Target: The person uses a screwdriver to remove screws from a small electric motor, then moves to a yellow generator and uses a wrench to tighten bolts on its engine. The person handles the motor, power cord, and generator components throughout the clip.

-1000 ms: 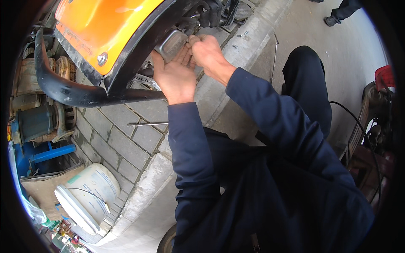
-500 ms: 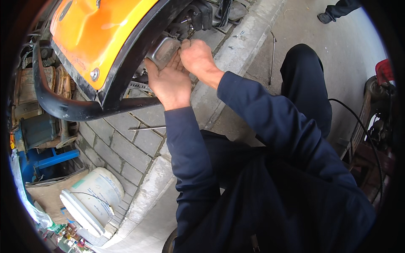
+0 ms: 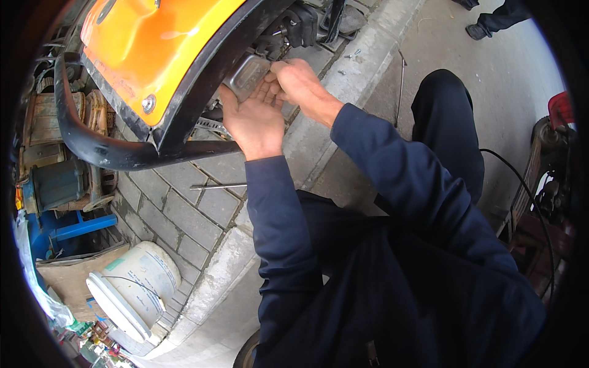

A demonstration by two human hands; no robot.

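Observation:
A dull metal rectangular cover (image 3: 246, 75) sits beneath the black frame edge of an orange machine body (image 3: 156, 52). My left hand (image 3: 257, 122) is palm up against the cover's near side, its thumb at one edge and its fingers stretched out toward my other hand. My right hand (image 3: 300, 86) is closed at the cover's right corner, thumb and fingers pinched together. Whatever is between those fingertips is too small or hidden to make out. Around the cover are dark mechanical parts (image 3: 300, 27) and a perforated metal strip (image 3: 211, 125).
A black tubular bumper (image 3: 110, 156) curves round the machine's front. One metal rod (image 3: 218, 186) lies on the pavers, another tool (image 3: 400, 89) beyond the kerb (image 3: 362, 80). Small bolts (image 3: 352, 54) rest on the kerb. A white bucket (image 3: 138, 288) stands lower left; another person's leg (image 3: 500, 18) shows upper right.
The view has shifted slightly, so the machine and both hands appear a little farther right. My left palm shows more openly, fingers extended; my right hand stays pinched at the cover's corner.

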